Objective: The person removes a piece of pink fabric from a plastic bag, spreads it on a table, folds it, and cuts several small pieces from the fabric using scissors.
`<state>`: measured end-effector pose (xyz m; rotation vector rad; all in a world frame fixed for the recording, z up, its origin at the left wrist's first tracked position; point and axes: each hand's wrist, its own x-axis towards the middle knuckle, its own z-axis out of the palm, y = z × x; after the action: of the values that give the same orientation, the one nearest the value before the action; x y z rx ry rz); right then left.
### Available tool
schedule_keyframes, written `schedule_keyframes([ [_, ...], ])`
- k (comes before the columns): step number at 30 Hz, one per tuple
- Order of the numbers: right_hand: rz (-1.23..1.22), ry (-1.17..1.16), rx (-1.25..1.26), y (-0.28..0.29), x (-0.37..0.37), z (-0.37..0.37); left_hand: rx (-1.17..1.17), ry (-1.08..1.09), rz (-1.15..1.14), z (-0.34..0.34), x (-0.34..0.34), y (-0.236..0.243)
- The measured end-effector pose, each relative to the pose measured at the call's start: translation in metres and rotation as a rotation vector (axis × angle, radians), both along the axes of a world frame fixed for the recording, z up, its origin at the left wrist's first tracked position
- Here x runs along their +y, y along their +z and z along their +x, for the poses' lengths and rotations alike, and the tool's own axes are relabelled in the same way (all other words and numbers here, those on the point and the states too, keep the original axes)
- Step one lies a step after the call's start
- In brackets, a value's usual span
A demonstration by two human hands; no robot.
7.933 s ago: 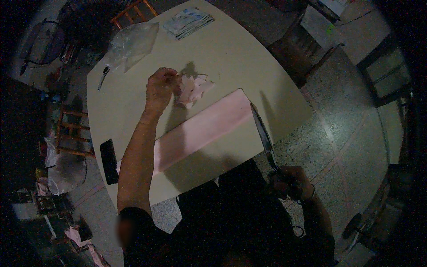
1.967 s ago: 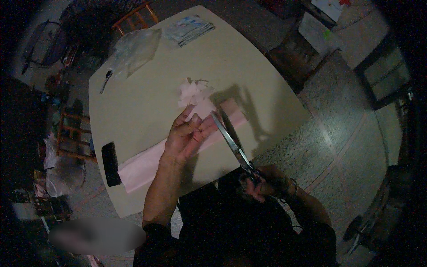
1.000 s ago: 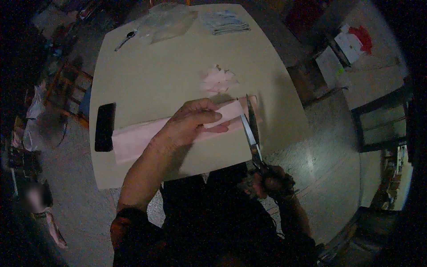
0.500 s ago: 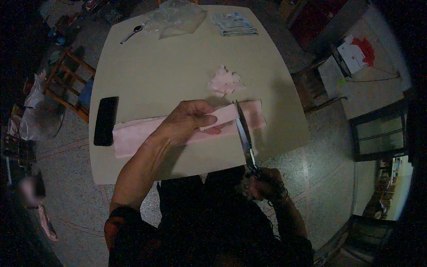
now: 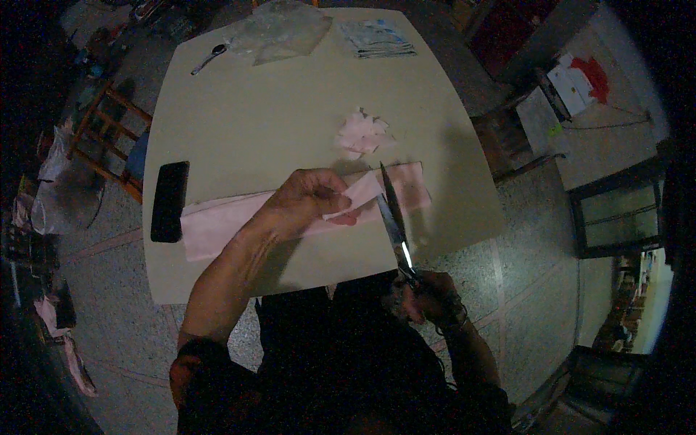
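My left hand [image 5: 317,196] pinches a short pink strip [image 5: 365,190] between thumb and fingers. It hovers over a longer pink band [image 5: 221,223] that lies across the table's near side. Whether the pink material is cloth or paper I cannot tell. Around the handles of a pair of scissors [image 5: 396,230] my right hand [image 5: 429,296] is closed, just past the table's near edge. The blades point away from me and stand parted at the strip's right end. Beyond them lies a small heap of cut pink pieces [image 5: 362,133].
A black phone [image 5: 170,201] rests at the left of the pale table [image 5: 268,123]. Along the far edge are a clear plastic bag [image 5: 279,32], a dark-and-silver small tool [image 5: 209,59] and a folded bluish cloth-like bundle [image 5: 375,38]. A wooden chair [image 5: 109,134] stands to the left.
The short strip has tilted, its left end dipping as my left hand turns slightly. The scissor blades are spread a little wider. The heap of pieces looks the same.
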<state>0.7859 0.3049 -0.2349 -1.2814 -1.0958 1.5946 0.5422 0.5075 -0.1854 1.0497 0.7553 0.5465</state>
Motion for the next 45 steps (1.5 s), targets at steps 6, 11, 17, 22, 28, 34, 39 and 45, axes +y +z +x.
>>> schedule_keyframes([
  [6,-0.239,-0.043,0.219,-0.006,-0.005,0.024,0.293,-0.048,0.249,-0.012,0.006,0.003],
  [11,-0.042,-0.086,0.585,-0.013,0.01,0.045,0.155,0.016,0.039,-0.027,-0.004,0.006],
  [17,-0.112,-0.321,0.439,0.065,0.054,0.016,0.075,-0.268,0.066,0.003,-0.021,0.03],
  [22,0.176,-0.071,-0.089,0.083,0.085,0.002,0.162,-0.411,0.173,0.018,-0.024,0.042],
  [28,0.206,0.077,-0.235,0.077,0.094,0.006,0.273,-0.526,0.345,0.026,-0.019,0.048],
  [34,0.226,-0.084,-0.236,0.069,0.085,-0.003,0.153,-0.187,0.168,0.027,-0.021,0.032],
  [39,0.208,-0.302,-0.144,0.071,0.079,-0.013,-0.241,0.134,-0.29,0.03,-0.05,0.019],
  [45,0.308,-0.407,-0.095,0.061,0.056,-0.031,-0.353,0.351,-0.409,0.045,-0.1,-0.003],
])
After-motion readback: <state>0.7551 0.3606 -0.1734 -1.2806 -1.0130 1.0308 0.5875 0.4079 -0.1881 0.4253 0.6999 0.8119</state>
